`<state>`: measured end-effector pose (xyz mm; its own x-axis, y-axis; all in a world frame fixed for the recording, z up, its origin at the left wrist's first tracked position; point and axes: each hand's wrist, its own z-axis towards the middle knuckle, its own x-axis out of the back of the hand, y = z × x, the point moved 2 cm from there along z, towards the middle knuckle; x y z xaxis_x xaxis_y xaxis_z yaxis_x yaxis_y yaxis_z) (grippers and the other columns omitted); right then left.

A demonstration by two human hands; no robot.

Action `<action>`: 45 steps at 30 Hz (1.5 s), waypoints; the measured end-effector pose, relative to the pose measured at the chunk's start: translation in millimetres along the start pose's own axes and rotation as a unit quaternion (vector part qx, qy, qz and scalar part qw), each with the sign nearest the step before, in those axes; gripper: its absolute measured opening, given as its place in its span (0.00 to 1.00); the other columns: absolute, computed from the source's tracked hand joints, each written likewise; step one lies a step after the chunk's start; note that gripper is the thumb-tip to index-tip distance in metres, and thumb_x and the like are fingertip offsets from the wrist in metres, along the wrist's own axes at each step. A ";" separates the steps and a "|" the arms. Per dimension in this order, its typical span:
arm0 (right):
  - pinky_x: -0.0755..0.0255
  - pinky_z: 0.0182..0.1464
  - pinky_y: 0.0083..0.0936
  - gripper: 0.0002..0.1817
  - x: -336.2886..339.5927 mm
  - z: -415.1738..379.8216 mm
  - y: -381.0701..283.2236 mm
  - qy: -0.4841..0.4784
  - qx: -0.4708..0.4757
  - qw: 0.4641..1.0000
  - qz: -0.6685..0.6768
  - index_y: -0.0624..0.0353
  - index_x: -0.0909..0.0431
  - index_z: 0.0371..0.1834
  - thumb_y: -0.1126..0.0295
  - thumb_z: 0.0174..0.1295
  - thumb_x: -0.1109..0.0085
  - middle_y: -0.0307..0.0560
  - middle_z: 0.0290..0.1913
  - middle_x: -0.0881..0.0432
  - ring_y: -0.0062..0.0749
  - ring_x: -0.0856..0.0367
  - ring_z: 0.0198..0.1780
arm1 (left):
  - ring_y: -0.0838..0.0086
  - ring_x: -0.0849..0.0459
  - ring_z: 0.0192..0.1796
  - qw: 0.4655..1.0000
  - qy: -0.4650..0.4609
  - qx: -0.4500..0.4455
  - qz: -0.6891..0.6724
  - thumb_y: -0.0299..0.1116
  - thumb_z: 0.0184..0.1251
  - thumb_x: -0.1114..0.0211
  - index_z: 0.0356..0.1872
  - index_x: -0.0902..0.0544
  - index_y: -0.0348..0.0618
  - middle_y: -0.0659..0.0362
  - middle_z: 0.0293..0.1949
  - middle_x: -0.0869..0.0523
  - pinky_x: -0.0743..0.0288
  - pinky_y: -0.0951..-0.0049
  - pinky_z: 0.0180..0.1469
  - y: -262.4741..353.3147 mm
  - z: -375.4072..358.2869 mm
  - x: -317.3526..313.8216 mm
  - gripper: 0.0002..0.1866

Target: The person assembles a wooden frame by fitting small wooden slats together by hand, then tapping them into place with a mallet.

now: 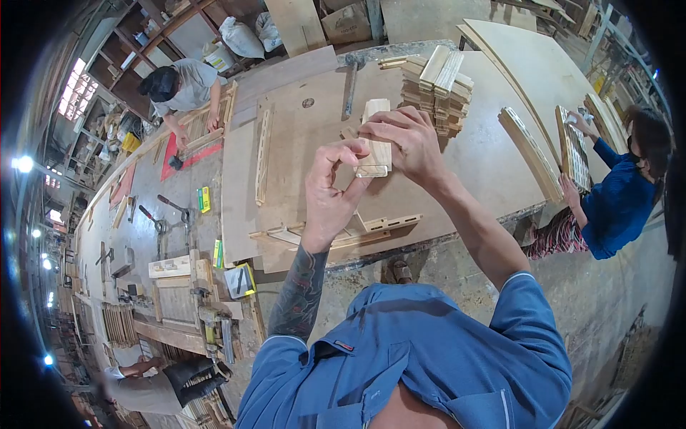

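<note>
A short, pale wooden slat (381,153) is held up over the worktable (300,143), its near end towards me. My right hand (411,143) is closed over it from the right, fingers bent across its upper part. My left hand (332,182) pinches near its lower left edge, with thumb and fingers curled. Partly hidden behind my left hand, wooden frame strips (386,227) with slots lie along the table's near edge. Beyond my right hand rises a stack of short wooden slats (436,93).
One slotted strip (264,157) lies left on the table, and a metal bar (349,89) lies at the back. A co-worker (187,89) handles a wooden frame at left; another co-worker (614,186) holds a slatted panel at right. Clamps (182,214) lie on the left bench.
</note>
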<state>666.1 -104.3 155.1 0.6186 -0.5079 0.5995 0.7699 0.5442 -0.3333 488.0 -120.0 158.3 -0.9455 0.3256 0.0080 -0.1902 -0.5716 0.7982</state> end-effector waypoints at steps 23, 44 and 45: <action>0.24 0.43 0.21 0.20 14.1 -20.1 -12.5 -0.111 -0.247 0.834 0.480 0.66 0.19 0.53 0.61 0.68 0.32 0.37 0.39 0.15 0.18 0.19 0.40 | 0.79 0.15 0.45 0.954 -0.053 0.293 -0.030 0.25 0.69 0.30 0.62 0.20 0.37 0.57 0.44 0.11 0.20 0.78 0.50 -4.3 -76.8 2.6 0.21; 0.23 0.44 0.37 0.22 -27.0 -84.2 -11.7 -0.237 -0.161 0.938 0.195 0.58 0.17 0.47 0.59 0.53 0.23 0.49 0.39 0.13 0.45 0.15 0.44 | 0.78 0.13 0.41 0.977 -0.053 0.160 0.132 0.27 0.60 0.25 0.47 0.14 0.41 0.61 0.40 0.10 0.18 0.75 0.45 0.2 -18.5 28.4 0.14; 0.23 0.45 0.37 0.21 -27.3 -85.3 -10.6 -0.213 -0.155 0.946 0.190 0.58 0.16 0.47 0.60 0.54 0.23 0.50 0.38 0.13 0.46 0.15 0.42 | 0.79 0.13 0.42 0.982 -0.042 0.151 0.101 0.25 0.59 0.25 0.47 0.15 0.41 0.61 0.40 0.11 0.18 0.76 0.45 -0.1 -19.2 26.4 0.15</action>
<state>654.4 -153.2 80.2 0.7917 0.0367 0.6098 0.5539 0.3782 -0.7418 457.9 -125.8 146.8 -0.9280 0.2973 0.2245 0.0985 -0.3853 0.9175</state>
